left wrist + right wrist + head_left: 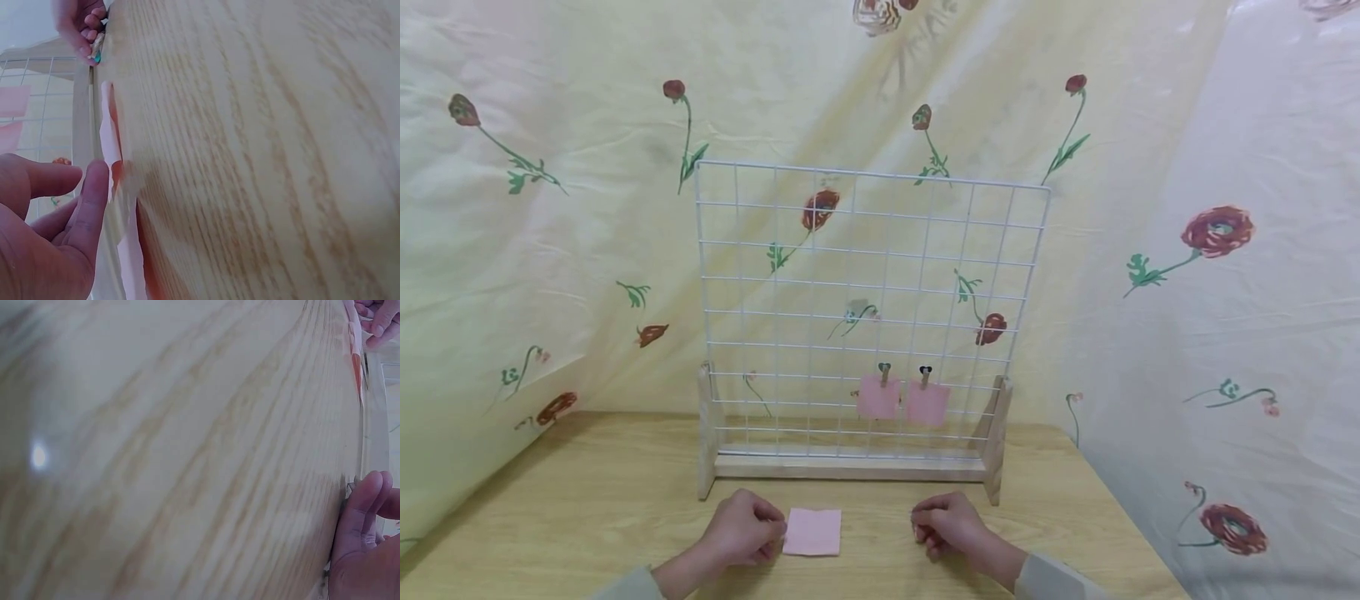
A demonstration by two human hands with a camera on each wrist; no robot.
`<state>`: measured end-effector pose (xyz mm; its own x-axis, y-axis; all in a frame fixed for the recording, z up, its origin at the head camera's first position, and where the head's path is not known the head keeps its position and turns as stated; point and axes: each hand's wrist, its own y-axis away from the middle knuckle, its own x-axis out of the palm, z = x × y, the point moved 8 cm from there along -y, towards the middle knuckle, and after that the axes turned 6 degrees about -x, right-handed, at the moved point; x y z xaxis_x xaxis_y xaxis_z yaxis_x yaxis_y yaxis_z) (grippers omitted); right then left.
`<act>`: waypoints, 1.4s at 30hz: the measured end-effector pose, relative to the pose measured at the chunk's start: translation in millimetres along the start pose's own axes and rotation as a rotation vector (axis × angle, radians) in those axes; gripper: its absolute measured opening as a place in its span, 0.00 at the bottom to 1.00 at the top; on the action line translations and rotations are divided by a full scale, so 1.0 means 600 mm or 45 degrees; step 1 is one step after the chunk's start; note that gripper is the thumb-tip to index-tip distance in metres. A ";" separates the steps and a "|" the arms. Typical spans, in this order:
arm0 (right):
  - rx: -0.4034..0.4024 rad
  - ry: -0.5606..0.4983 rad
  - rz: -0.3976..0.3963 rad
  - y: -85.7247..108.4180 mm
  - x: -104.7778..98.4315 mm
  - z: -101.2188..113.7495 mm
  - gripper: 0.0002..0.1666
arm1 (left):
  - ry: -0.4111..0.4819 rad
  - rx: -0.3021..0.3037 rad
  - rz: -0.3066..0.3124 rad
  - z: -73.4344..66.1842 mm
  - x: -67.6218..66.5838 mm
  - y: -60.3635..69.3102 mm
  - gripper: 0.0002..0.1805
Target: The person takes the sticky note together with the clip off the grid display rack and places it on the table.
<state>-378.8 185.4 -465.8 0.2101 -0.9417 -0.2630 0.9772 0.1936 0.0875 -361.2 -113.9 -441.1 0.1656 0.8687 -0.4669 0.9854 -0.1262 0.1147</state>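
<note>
On the wooden table, my left hand (741, 529) is beside the left edge of a square pink paper note (814, 532). In the left wrist view, the thumb and index tips stand slightly apart, with the pink note (110, 134) just beyond them and nothing seen between. A second strip of pink paper (130, 265) shows lower down there. To the note's right, my right hand (951, 527) pinches a small clothespin (97, 49) with a teal end; the fingers mostly hide it.
Behind the hands, a white wire grid (872, 292) stands upright in a wooden stand (850, 468). Two pink notes, a left one (878, 400) and a right one (928, 406), hang on it from small clothespins (925, 377). Flower-printed cloth (587, 250) surrounds the table (587, 483).
</note>
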 end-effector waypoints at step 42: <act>-0.411 -0.036 -0.222 -0.102 -0.043 0.250 0.26 | 0.309 0.147 -0.180 -0.170 0.055 -0.143 0.20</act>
<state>-448.7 156.4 -320.4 0.0427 -0.9745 -0.2201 0.9587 0.1020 -0.2655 -444.2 -25.1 -376.8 0.0253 0.9688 -0.2464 0.9984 -0.0372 -0.0435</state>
